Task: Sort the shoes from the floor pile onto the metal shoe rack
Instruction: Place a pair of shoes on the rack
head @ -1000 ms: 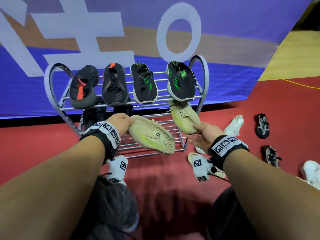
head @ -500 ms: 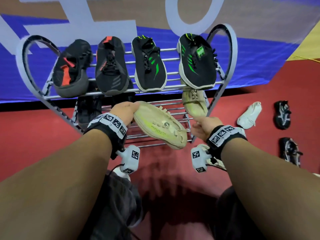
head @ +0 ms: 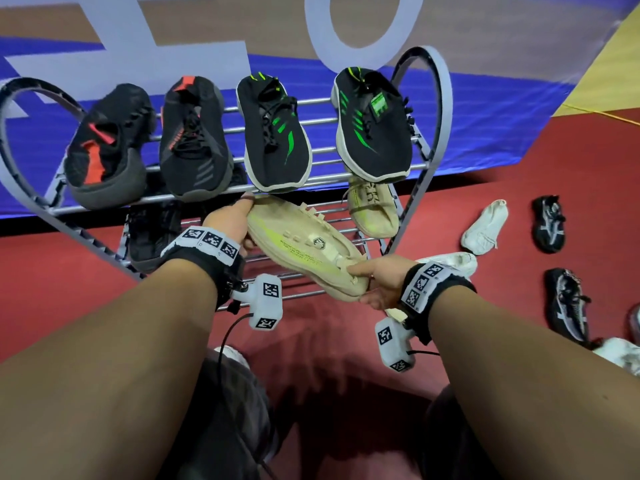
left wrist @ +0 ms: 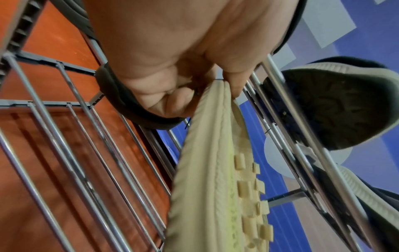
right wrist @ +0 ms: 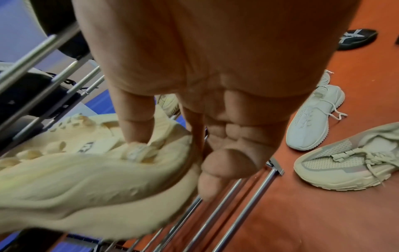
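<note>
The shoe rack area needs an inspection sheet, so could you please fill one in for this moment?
Surface: red floor.
Job's things: metal shoe rack, top shelf holding four black shoes; beige shoe on lower shelf; matching beige shoe held over that shelf.
Clutter: loose white shoe and black shoe on floor.
Grippers: left hand holds one end, right hand the other.
Cables: black lead at left wrist.
Surroundings: blue banner.

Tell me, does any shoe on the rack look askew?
Yes. On the top shelf, the black and red shoe at the far left is tipped on its side, while the other three sit flat. The beige shoe in both hands is not yet placed.
</note>
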Action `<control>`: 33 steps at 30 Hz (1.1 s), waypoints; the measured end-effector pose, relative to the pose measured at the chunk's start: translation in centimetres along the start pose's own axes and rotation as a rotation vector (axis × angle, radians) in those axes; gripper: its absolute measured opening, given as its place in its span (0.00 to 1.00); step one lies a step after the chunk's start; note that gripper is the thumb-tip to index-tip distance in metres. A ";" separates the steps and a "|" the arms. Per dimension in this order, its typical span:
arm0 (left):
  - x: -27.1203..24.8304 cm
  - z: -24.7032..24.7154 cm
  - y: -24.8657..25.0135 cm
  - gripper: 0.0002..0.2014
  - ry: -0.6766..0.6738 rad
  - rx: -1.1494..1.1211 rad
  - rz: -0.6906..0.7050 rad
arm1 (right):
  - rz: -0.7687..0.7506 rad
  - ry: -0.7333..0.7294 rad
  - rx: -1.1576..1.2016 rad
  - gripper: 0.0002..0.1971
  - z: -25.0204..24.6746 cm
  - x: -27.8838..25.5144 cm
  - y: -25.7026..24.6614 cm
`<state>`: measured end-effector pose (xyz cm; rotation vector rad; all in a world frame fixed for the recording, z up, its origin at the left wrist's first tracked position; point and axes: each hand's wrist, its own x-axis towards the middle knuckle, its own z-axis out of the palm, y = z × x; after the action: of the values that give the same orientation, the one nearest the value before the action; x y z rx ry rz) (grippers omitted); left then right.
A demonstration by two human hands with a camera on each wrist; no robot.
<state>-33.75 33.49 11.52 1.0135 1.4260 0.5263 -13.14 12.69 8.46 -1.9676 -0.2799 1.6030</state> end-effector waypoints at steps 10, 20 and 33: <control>-4.8 1.9 1.5 0.12 -0.156 -0.278 -0.061 | -0.244 -0.117 0.304 0.08 1.8 -0.7 -1.5; -5.5 4.2 -0.2 0.19 -0.299 0.084 -0.188 | -0.291 -0.104 0.554 0.18 5.8 0.6 -3.5; -3.0 6.6 -1.5 0.17 -0.168 0.010 -0.230 | -0.223 0.339 0.716 0.23 -0.8 2.4 -3.1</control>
<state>-28.21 28.58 10.92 0.8660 1.3741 0.2601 -11.12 16.17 8.27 -1.5327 0.1864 1.0050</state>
